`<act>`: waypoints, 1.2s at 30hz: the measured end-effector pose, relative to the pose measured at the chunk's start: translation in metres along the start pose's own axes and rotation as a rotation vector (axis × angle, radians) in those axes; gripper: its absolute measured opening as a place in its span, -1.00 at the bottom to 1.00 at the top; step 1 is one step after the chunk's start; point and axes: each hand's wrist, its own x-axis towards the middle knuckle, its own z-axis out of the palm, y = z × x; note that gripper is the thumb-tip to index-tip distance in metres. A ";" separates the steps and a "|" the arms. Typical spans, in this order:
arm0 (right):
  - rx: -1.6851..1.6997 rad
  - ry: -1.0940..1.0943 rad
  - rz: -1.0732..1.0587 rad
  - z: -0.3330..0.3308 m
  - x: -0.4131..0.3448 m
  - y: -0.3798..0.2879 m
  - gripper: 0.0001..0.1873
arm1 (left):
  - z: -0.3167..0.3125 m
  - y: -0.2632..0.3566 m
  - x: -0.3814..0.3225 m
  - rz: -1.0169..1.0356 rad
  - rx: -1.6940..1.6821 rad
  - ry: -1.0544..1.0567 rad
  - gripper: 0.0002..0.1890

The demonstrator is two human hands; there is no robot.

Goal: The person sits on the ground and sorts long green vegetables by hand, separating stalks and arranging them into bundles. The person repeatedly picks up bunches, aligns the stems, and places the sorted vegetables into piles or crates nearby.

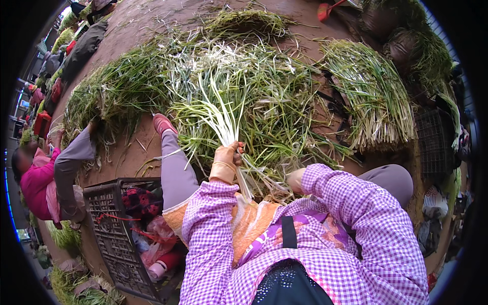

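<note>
My left hand [225, 162], in a tan glove with bare fingertips showing, is closed around a bunch of long green stalks with white stems [228, 126], fanned out away from me. Some stems hang below the fist toward the orange towel [248, 223] on my lap. To the right, my right hand [296, 180] is low by the loose stalks near my lap; its fingers are hidden, so its grip cannot be told. A wide heap of loose green stalks [267, 103] spreads over the ground before me.
A neat pile of stalks [370, 91] lies at the right, beside a dark plastic crate [434, 143]. Another crate [114, 236] at my left holds bags and a pink-capped bottle [157, 270]. A person in a pink top [38, 187] sits at the far left, handling stalks.
</note>
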 end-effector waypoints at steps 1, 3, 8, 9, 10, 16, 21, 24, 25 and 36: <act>-0.026 -0.044 0.068 0.011 -0.002 0.016 -0.64 | -0.002 0.005 -0.003 0.016 -0.038 -0.016 -0.78; 0.142 0.153 0.211 0.012 0.000 0.036 -0.61 | -0.002 0.010 -0.012 0.054 -0.008 -0.023 -0.78; 1.611 0.657 -0.188 -0.086 0.026 0.038 -0.51 | 0.000 0.018 -0.040 0.045 0.117 -0.027 -0.81; 1.851 0.585 -0.326 -0.109 0.032 0.031 -0.50 | 0.000 0.021 -0.044 0.020 0.146 -0.007 -0.80; 2.066 0.457 -0.426 -0.133 0.039 0.026 -0.49 | 0.000 0.023 -0.048 0.005 0.144 -0.028 -0.80; 2.420 0.902 -0.385 -0.223 0.030 0.076 -0.80 | -0.012 0.033 -0.051 -0.006 0.135 -0.034 -0.83; 2.418 1.228 -0.430 -0.249 -0.034 0.188 -0.68 | -0.010 0.036 -0.038 -0.002 0.189 -0.077 -0.80; 1.834 1.257 -0.052 -0.257 -0.051 0.196 -0.73 | -0.008 0.036 -0.033 0.048 0.177 -0.103 -0.79; 1.678 1.244 -0.199 -0.256 -0.055 0.187 -0.73 | -0.009 0.037 -0.032 0.068 0.171 -0.118 -0.78; 1.242 0.269 -0.545 -0.087 -0.065 -0.035 -0.77 | -0.012 0.036 -0.012 0.166 -0.161 -0.201 -0.76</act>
